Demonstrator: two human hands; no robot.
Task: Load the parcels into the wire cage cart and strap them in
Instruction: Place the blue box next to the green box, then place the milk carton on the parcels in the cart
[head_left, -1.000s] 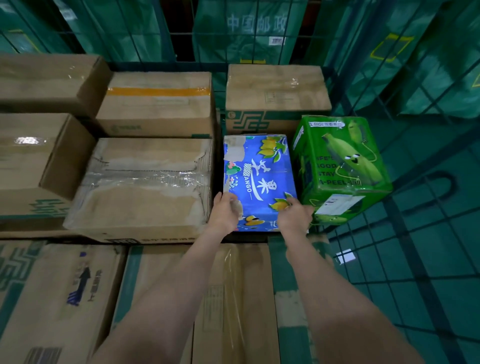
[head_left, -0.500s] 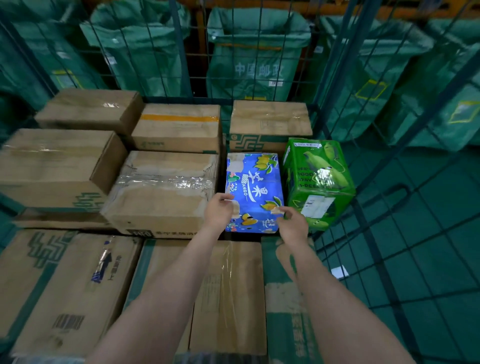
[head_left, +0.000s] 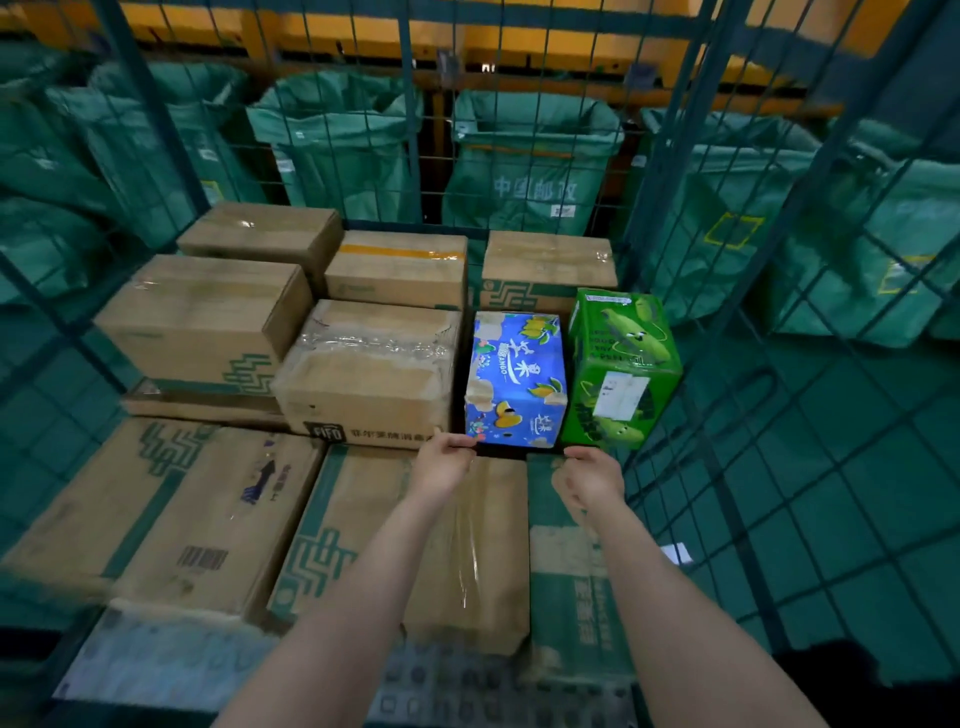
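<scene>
Your left hand (head_left: 445, 464) and right hand (head_left: 589, 479) have drawn back from the blue mango carton (head_left: 515, 379) at frame centre, loosely curled, empty; it looks seated; fetch another parcel.

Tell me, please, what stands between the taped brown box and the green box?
The blue mango box stands between the taped brown box and the green box, close beside both; the head view shows it.

Inside the teal wire-mesh cage cart (head_left: 667, 156), brown taped cardboard boxes (head_left: 374, 374) lie flat and packed close, with a higher tier at rear left. A blue printed carton with mango pictures (head_left: 514, 379) stands in the slot between a taped brown box and a green printed carton (head_left: 621, 364). The green one sits slightly askew, near the right mesh wall.
</scene>
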